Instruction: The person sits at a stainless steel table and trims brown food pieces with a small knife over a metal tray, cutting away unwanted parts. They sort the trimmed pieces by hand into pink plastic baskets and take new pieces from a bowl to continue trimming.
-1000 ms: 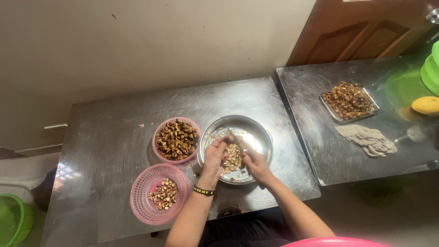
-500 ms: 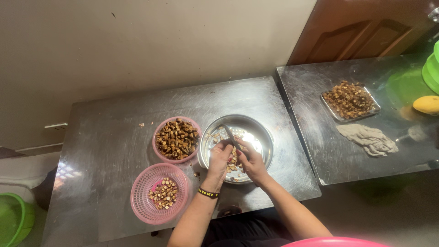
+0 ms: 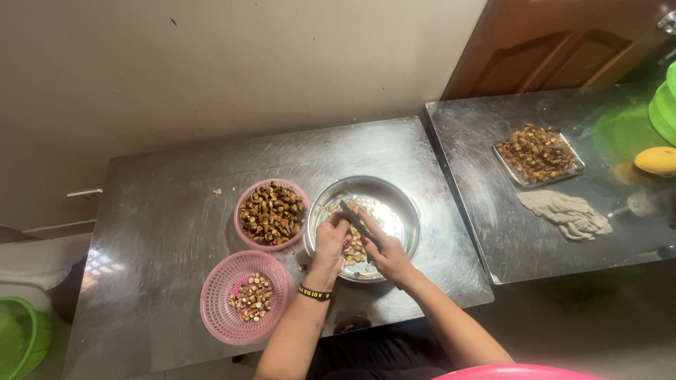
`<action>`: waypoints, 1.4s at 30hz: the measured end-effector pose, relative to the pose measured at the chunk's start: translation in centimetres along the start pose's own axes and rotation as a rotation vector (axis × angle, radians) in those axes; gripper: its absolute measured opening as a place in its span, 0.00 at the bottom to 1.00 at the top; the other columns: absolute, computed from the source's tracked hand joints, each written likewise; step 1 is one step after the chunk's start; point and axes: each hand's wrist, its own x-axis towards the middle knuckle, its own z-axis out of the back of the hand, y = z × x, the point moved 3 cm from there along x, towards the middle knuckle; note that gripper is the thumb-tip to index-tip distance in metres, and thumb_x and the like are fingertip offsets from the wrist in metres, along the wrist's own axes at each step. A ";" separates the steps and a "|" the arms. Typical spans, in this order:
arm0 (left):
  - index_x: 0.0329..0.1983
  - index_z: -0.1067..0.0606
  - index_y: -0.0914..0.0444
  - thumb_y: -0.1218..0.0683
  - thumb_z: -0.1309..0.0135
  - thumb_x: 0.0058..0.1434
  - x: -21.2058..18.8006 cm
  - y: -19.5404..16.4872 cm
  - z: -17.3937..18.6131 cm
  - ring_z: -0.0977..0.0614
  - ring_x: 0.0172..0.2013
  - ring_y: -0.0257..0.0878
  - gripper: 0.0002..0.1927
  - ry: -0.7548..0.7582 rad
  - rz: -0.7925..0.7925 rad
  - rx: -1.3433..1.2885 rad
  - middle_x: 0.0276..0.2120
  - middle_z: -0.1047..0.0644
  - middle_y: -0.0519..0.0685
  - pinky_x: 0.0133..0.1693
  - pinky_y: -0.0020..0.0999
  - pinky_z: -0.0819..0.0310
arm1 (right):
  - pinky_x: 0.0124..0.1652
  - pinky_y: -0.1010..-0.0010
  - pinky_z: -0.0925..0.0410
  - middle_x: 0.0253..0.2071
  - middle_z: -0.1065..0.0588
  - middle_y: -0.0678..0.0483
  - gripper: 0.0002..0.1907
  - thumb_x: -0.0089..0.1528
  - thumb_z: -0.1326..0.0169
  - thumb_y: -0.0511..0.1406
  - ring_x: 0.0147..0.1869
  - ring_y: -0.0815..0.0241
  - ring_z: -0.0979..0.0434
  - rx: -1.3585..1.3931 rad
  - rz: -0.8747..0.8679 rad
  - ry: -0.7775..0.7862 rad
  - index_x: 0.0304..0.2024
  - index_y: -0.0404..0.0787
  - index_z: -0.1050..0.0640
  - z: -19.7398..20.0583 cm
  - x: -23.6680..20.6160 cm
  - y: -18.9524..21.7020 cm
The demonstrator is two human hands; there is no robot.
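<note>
Two hands over steel bowl (image 3: 394,204), right hand (image 3: 384,250) gripping knife (image 3: 355,219), left hand (image 3: 331,243) pinching a piece (unclear).

Desk (image 3: 162,211): carries the bowls and basket; a second desk (image 3: 493,232) stands touching it on the right.
Metal bowl (image 3: 401,204): middle of the desk, both hands over it.
Small bowl (image 3: 272,214): just left of the metal bowl, touching it.
Basket (image 3: 245,297): near-left of the small bowl, at the desk's near edge.
Tray (image 3: 539,155): on the second desk, far side.
Cloth (image 3: 565,213): just near of the tray.
Tub (image 3: 21,345): on the floor, left of the desk.
</note>
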 end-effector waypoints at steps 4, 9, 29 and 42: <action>0.48 0.23 0.71 0.65 0.48 0.66 -0.3 0.2 -0.3 0.34 0.18 0.23 0.09 0.027 -0.012 -0.022 0.33 0.20 0.46 0.19 0.19 0.43 | 0.33 0.74 0.30 0.53 0.26 0.45 0.31 0.68 0.52 0.33 0.30 0.68 0.26 -0.016 0.178 -0.055 0.74 0.46 0.40 0.0 0.3 0.6; 0.49 0.22 0.72 0.65 0.47 0.66 -0.9 0.2 -0.7 0.34 0.18 0.22 0.10 0.093 -0.050 0.050 0.32 0.20 0.46 0.19 0.18 0.44 | 0.30 0.78 0.32 0.41 0.19 0.52 0.25 0.69 0.50 0.37 0.28 0.69 0.25 0.055 0.069 -0.094 0.68 0.44 0.37 0.0 0.7 0.1; 0.49 0.21 0.67 0.64 0.48 0.67 -0.2 -0.7 -0.6 0.35 0.18 0.22 0.10 0.034 0.007 0.005 0.35 0.19 0.45 0.18 0.17 0.45 | 0.30 0.74 0.30 0.43 0.18 0.50 0.32 0.67 0.52 0.33 0.26 0.67 0.28 -0.006 0.006 -0.020 0.73 0.48 0.40 0.2 0.2 1.4; 0.45 0.21 0.68 0.64 0.47 0.67 -0.3 -0.2 -0.4 0.34 0.18 0.23 0.07 0.004 0.019 -0.011 0.33 0.19 0.46 0.18 0.18 0.44 | 0.32 0.72 0.32 0.36 0.19 0.44 0.30 0.67 0.51 0.33 0.29 0.66 0.28 0.008 -0.043 -0.039 0.72 0.45 0.39 -0.1 0.4 0.8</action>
